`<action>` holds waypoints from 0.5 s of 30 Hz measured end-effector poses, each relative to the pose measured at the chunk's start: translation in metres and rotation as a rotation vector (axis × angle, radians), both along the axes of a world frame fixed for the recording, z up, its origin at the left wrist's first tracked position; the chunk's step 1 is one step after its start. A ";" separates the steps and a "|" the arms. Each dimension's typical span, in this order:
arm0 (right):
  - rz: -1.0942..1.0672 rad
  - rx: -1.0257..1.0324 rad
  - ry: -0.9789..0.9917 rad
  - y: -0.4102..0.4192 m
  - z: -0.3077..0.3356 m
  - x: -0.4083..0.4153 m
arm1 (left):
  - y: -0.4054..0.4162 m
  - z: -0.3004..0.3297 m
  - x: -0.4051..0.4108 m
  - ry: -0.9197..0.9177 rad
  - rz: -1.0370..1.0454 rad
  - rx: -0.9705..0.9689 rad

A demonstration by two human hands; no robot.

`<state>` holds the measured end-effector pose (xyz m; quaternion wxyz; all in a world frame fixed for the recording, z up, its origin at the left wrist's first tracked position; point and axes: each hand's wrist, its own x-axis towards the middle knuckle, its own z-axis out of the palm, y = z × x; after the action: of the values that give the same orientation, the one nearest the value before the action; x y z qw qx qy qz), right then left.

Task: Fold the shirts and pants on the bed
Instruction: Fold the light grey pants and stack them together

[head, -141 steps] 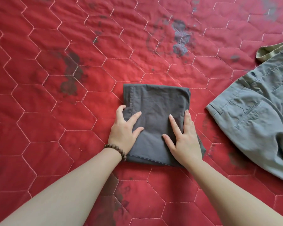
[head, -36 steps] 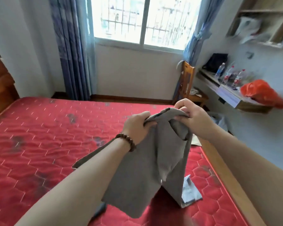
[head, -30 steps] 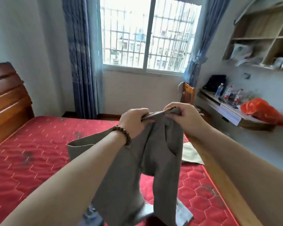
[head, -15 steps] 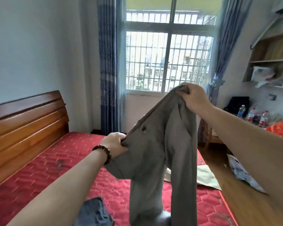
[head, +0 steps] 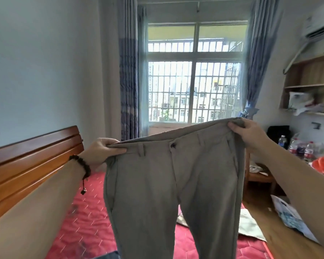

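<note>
A pair of grey trousers (head: 172, 184) hangs spread out in the air above the red quilted bed (head: 86, 221), front side facing the camera, waistband stretched wide and slanting up to the right. The left hand (head: 103, 152) pinches the waistband's left end, thumb on top and fingers curled beneath. The right hand (head: 249, 131) grips the right end, fingers folded over the cloth. Both legs drop past the lower edge of view. A beaded bracelet (head: 81, 165) circles the left wrist.
</note>
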<state>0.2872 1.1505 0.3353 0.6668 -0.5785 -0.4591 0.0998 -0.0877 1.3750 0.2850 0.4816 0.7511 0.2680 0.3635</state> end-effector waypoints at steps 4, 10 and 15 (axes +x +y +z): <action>0.107 0.037 0.251 0.001 0.002 0.004 | 0.001 0.011 0.008 -0.293 -0.039 -0.312; -0.244 -0.027 0.428 0.041 -0.018 -0.017 | -0.002 0.015 0.025 -0.351 0.102 -0.607; -0.262 -0.054 0.330 0.074 -0.025 -0.100 | -0.018 0.015 0.057 -0.525 0.253 -0.539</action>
<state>0.1871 1.2245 0.3105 0.7245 -0.6267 -0.2616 0.1178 -0.0309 1.3567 0.2996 0.6651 0.4402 0.3119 0.5163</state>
